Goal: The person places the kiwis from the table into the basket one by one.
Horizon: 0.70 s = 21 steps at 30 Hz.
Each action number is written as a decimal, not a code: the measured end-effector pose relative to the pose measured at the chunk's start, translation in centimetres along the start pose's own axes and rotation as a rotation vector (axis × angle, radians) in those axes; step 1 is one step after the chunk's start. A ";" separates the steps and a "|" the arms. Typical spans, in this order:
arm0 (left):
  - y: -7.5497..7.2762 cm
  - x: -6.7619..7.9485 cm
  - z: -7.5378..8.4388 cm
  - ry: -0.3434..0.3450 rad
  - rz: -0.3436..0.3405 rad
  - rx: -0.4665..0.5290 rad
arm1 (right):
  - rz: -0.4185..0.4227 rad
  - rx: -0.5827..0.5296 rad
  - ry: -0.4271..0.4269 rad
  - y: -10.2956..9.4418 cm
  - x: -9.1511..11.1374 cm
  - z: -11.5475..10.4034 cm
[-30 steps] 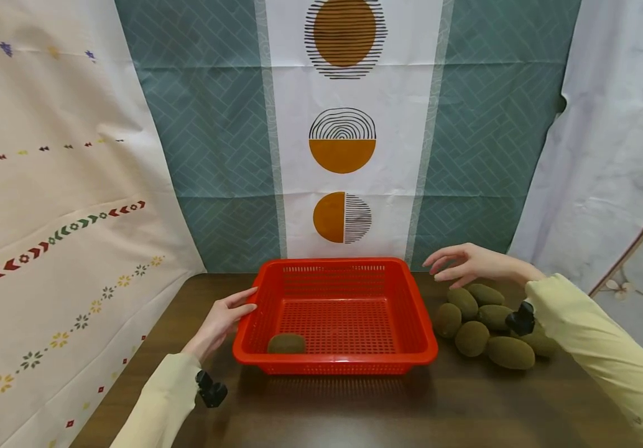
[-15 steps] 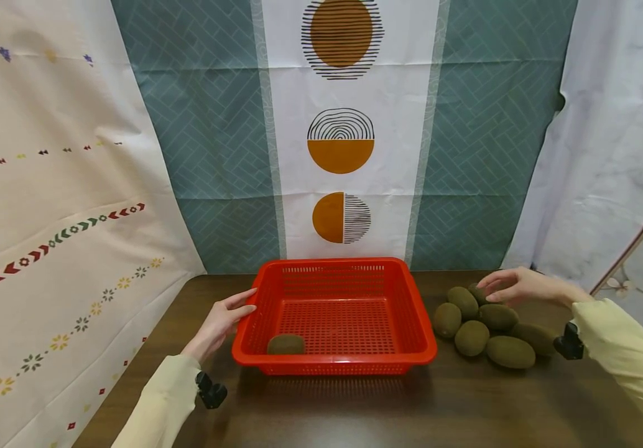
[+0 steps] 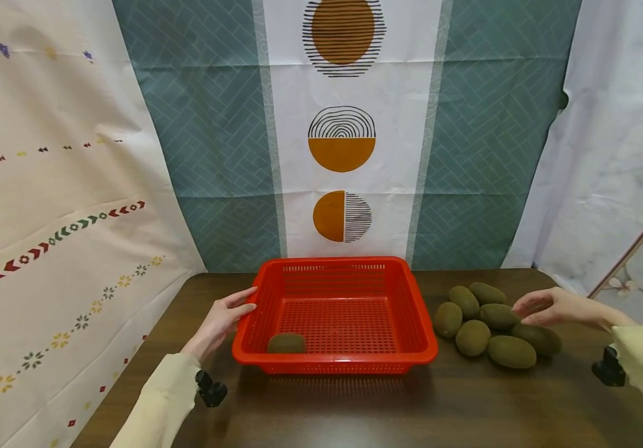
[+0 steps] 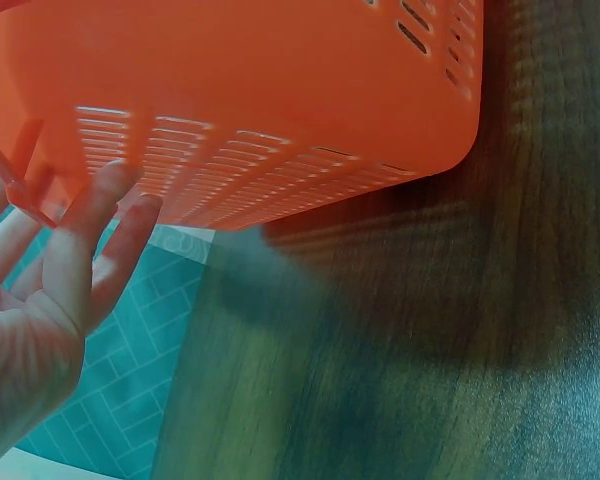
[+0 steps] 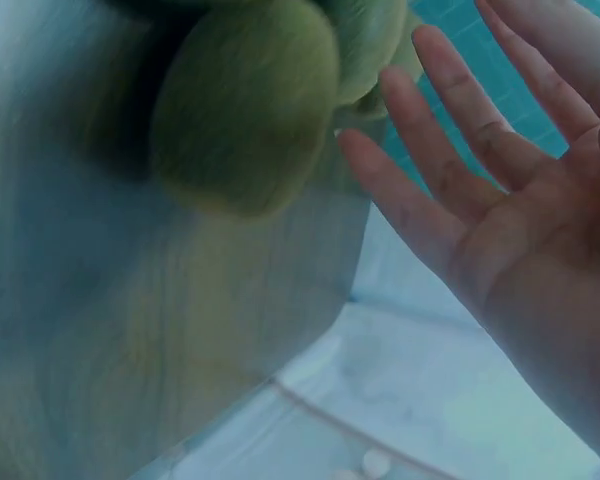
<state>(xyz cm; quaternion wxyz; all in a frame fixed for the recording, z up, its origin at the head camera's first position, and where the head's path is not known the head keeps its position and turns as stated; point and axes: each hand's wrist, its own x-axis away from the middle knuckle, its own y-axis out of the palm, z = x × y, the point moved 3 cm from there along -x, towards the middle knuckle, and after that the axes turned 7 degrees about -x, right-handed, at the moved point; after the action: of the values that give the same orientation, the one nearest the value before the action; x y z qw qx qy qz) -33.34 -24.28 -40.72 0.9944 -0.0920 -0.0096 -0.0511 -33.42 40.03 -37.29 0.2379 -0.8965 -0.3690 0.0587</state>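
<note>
A red plastic basket with slotted walls stands on the table. My left hand grips its left rim; in the left wrist view some fingertips lie below the rim against the outer wall, others at the rim. One brown kiwi lies in the basket's near left corner. To the right of the basket, several kiwis lie clustered on the table. My right hand hovers just above the right side of this cluster, holding nothing. In the right wrist view its fingers are spread and apart from the nearest kiwi.
The dark wooden table ends at the back against a patterned green and white cloth. A cream cloth hangs on the left, and a marbled white one on the right. Each wrist carries a small black camera.
My right hand has moved right and lower, from the back left of the kiwi cluster to its right side. My left hand, the basket and the kiwis have stayed in place.
</note>
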 end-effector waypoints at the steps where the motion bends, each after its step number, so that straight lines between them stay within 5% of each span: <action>1: 0.0 0.0 0.0 -0.001 -0.001 -0.001 | -0.003 0.000 -0.004 -0.1 0.2 0.2; 21: 0.0 -0.1 -0.1 -0.003 0.022 -0.027 | 0.004 -0.031 -0.064 0.2 2.5 4.9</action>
<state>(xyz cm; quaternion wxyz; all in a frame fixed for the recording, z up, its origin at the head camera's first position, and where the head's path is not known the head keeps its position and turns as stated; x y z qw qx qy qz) -33.40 -24.27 -40.78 0.9935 -0.1058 -0.0093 -0.0401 -32.90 43.49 -41.48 0.2117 -0.8985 -0.3755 0.0823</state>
